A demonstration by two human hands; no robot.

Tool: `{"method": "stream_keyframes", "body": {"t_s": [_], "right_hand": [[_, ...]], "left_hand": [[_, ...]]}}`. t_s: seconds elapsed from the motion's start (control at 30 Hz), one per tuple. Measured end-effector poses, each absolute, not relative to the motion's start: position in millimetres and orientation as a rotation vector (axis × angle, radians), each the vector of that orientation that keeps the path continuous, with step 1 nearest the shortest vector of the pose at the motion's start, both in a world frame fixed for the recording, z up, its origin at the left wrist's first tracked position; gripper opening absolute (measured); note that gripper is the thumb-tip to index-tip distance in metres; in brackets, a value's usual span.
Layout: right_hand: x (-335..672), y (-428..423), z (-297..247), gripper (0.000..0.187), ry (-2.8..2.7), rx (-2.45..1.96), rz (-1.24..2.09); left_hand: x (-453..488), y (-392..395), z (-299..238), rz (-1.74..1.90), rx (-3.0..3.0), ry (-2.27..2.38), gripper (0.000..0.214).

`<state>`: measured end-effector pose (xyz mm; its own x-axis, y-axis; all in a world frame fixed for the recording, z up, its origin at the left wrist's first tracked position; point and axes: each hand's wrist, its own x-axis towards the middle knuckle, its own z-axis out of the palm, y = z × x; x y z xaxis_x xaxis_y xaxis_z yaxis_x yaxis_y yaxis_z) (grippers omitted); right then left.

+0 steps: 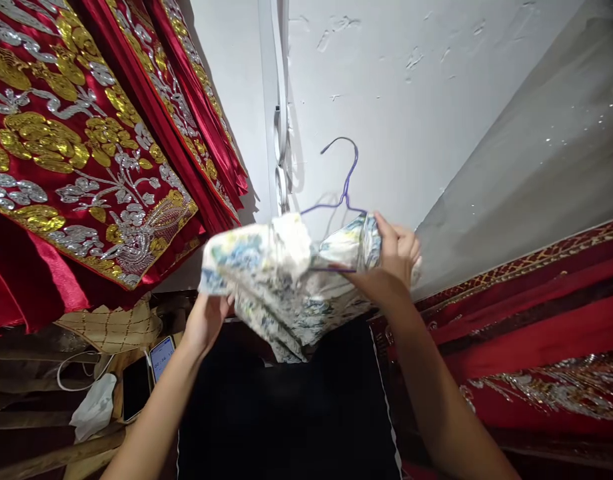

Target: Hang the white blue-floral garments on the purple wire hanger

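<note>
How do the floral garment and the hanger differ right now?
The floral garment is pale with blue and yellow patterning; the hanger is purple. The floral garment is broad, creased cloth, whereas the hanger is thin. The floral garment hides part of the hanger, whose top shows above it. Both are held up together.

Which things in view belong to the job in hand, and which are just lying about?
In the job:
- floral garment, held up in front
- purple hanger, partly inside it
- right hand, gripping one end of the garment
- left hand, at the other end, fingers partly hidden

Just about, untouched:
- lit phone
- white cable
- crumpled white tissue
- red embroidered cloth, hanging at left
</note>
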<state>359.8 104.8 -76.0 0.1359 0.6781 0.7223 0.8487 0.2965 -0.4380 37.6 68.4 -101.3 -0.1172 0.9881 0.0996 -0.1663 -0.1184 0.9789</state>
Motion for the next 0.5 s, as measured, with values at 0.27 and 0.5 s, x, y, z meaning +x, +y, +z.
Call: {"method": "stream_keyframes", "body": {"t_s": [0.27,0.5], "right_hand": [[315.8,127.4,-39.2,0.089,-1.762,-1.349,-0.261],[305.8,104.5,-67.4,0.09,-1.841,-1.364,-0.272]], "left_hand": [[60.1,75.7,-160.7,1.606,0.983,1.127,0.058],[67.0,71.4,-186.4,1.654,0.855,1.247,0.044]]}}
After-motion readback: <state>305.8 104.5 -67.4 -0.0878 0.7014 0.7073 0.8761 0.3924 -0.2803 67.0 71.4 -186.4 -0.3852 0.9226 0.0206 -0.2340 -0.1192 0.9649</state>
